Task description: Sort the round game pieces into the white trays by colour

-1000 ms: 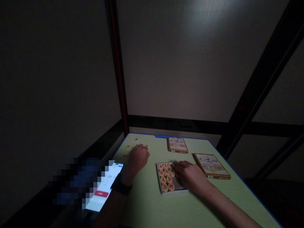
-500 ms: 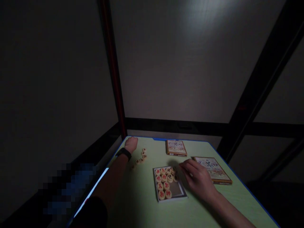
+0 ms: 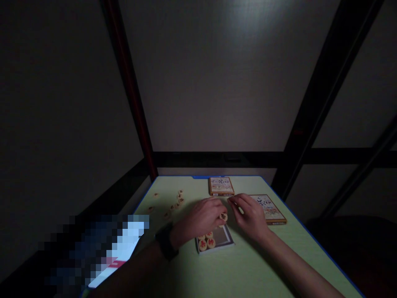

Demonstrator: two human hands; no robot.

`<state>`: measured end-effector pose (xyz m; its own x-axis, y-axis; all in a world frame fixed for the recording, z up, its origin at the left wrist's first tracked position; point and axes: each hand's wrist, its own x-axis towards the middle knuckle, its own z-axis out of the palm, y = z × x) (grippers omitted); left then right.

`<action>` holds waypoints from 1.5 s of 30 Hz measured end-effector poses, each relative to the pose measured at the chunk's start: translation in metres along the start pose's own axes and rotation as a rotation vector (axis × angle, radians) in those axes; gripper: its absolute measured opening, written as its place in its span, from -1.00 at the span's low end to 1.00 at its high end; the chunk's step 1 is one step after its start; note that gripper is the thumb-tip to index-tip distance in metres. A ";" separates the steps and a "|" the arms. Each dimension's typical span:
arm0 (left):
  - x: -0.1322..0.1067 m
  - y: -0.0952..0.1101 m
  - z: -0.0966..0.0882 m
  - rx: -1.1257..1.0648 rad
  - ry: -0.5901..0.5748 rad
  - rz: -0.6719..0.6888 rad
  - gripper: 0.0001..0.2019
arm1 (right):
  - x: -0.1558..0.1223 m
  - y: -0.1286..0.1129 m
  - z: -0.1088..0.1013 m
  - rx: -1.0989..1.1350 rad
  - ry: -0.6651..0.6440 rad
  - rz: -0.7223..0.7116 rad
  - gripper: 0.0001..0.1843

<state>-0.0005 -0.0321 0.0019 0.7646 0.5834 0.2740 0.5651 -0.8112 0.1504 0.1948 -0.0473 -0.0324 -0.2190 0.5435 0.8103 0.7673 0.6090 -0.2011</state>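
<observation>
My left hand (image 3: 204,213), with a dark watch (image 3: 166,242) at the wrist, reaches over a shallow box (image 3: 216,251). Between its fingertips is a round Chinese chess piece (image 3: 223,216) with a dark character. Red-marked pieces (image 3: 211,242) lie in the box's near left corner; its far part is hidden under my left hand. Just right of the box, my right hand (image 3: 249,215) has thumb and fingers pinched together. Whatever they hold, if anything, I cannot make out.
Several loose pieces (image 3: 180,200) lie on the pale green table (image 3: 198,273), left of the box. Two lidded game boxes lie flat: one box (image 3: 221,186) at the back, another box (image 3: 271,210) behind my right hand. A wall (image 3: 214,91) stands beyond the table.
My left hand has come from the table's far left to above the box, now with a piece in its fingers. My right hand stays by the box's right side. The view has shifted slightly.
</observation>
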 end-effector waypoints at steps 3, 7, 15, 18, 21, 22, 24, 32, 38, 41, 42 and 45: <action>0.001 0.011 0.012 0.033 -0.017 0.012 -0.91 | 0.000 0.001 0.002 -0.013 -0.023 0.002 -0.73; 0.003 0.004 0.020 0.080 -0.037 0.000 -0.93 | 0.000 0.000 0.002 -0.013 -0.040 -0.004 -0.72; 0.002 0.000 0.021 0.133 -0.093 -0.015 -0.94 | -0.001 -0.002 0.002 -0.025 -0.066 -0.020 -0.71; 0.003 0.002 0.021 0.125 -0.119 -0.040 -0.92 | -0.002 -0.001 0.004 -0.021 -0.077 -0.033 -0.72; 0.003 0.005 0.020 0.108 -0.113 -0.060 -0.92 | -0.002 -0.001 0.004 -0.030 -0.073 -0.051 -0.71; 0.002 0.005 0.018 0.102 -0.102 -0.069 -0.91 | -0.002 -0.001 0.003 -0.030 -0.071 -0.056 -0.71; -0.001 0.000 0.008 0.097 -0.062 -0.100 -0.85 | -0.002 -0.001 0.002 -0.023 -0.070 -0.062 -0.71; -0.053 -0.095 -0.079 0.320 -0.160 -0.695 -0.79 | -0.002 -0.004 0.001 0.003 -0.097 -0.104 -0.72; -0.094 -0.140 -0.082 0.269 -0.446 -0.930 -0.81 | -0.004 -0.001 0.004 -0.027 -0.150 -0.111 -0.71; -0.097 -0.142 -0.071 0.222 -0.487 -0.913 -0.79 | -0.004 0.000 0.005 -0.019 -0.144 -0.127 -0.71; -0.097 -0.143 -0.068 0.213 -0.490 -0.905 -0.79 | -0.004 0.001 0.005 -0.015 -0.134 -0.141 -0.71; -0.097 -0.144 -0.062 0.200 -0.490 -0.884 -0.78 | -0.004 0.001 0.006 -0.015 -0.099 -0.179 -0.71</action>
<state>-0.1755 0.0253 0.0122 0.0677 0.9572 -0.2816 0.9940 -0.0889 -0.0632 0.1928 -0.0448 -0.0391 -0.4104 0.4818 0.7742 0.7192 0.6930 -0.0500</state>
